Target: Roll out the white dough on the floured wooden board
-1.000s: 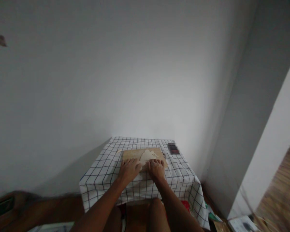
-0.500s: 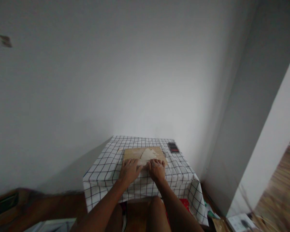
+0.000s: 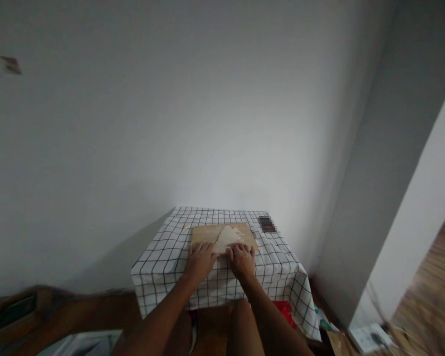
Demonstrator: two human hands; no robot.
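A thin, pale sheet of dough (image 3: 228,234), uneven at its edges, lies on a wooden board (image 3: 203,232). My left hand (image 3: 200,258) is at the near left of the board, its fingers bent forward and its thumb side against the dough's near edge. On the other side, my right hand (image 3: 242,258) has curled fingers pressed over the near right part of the dough. Both hands appear closed on the near edge of the dough; the undersides of the fingers are hidden.
A white checked cloth (image 3: 163,252) covers the small table, which stands against a pale wall (image 3: 222,123). A dark blurred-out object (image 3: 267,224) lies at the back right. A red item (image 3: 284,311) shows below. A white power strip (image 3: 371,337) sits on the floor at right.
The view has shifted slightly. Both hands stay at the near edge of the dough, with little visible movement; slightly more of the dough's surface shows between them.
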